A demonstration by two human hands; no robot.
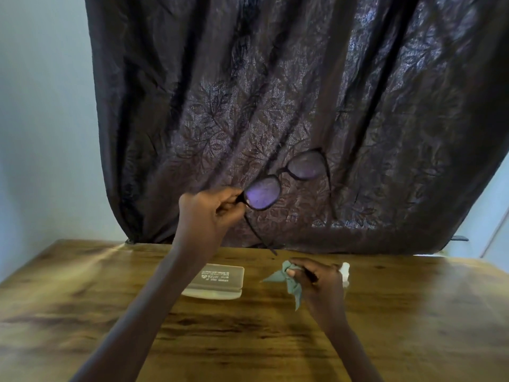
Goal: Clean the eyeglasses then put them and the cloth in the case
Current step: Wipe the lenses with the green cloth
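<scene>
Dark-framed eyeglasses (286,179) hang in the air in front of the patterned purple-brown curtain (303,92), raised well above the table (110,312); my left hand (212,209) is closed on them at the hinge corner beside the nearer lens, fingers curled tight round the frame; the arms are unfolded, one running down past my knuckles toward the table's far edge, the other hanging from the far lens against the curtain; the lenses show a violet sheen and tilt up to the right.

From this one head view, my right hand (316,282) sits low, just over the table top, pinched shut on the grey-green cloth (286,279); the cloth bunches at my fingertips and its loose corners trail left and down; whether those corners touch the wood I cannot tell.

Left of the cloth, between my two forearms, the case (217,281) lies flat on the table; it is pale with a darker printed top, and my left forearm crosses its near left corner; just behind my right hand a small white object (345,271) stands, too blurred to name.

Bare wood spreads wide on both sides and toward me; the table's far edge runs under the curtain hem; pale wall (41,106) shows to the left.
</scene>
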